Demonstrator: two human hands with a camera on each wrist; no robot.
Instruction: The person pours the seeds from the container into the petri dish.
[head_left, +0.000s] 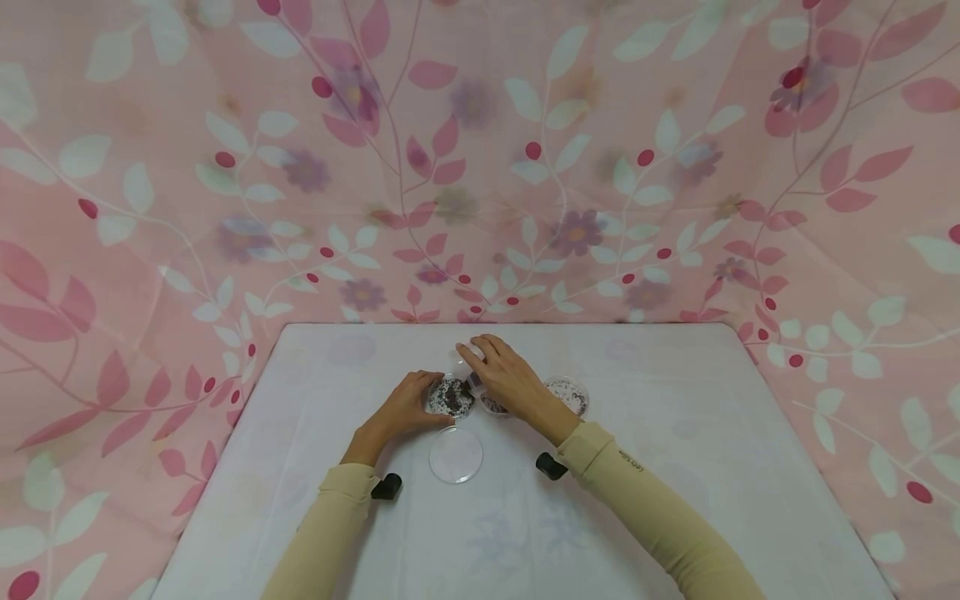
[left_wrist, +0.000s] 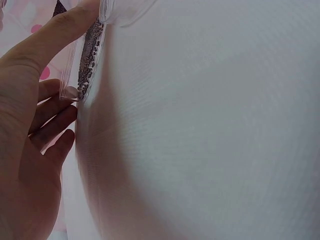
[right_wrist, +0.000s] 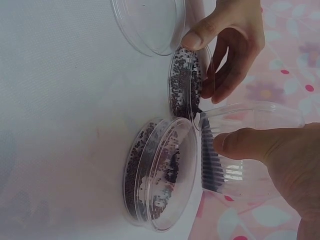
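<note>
My left hand holds a clear petri dish of small dark grains between thumb and fingers, at the rim. In the left wrist view the thumb lies on the near side of this dish. Over the dish's right edge, my right hand grips a clear plastic container with a row of dark stripes at its lower end; its exact kind is unclear. That end sits close to the grains in the held dish. A second grain dish is partly hidden beneath the right hand.
A clear round dish or lid lies in front of the held dish. Farther right stands another petri dish with scattered dark grains. Both wrists carry black camera mounts. The white table meets a pink floral cloth behind.
</note>
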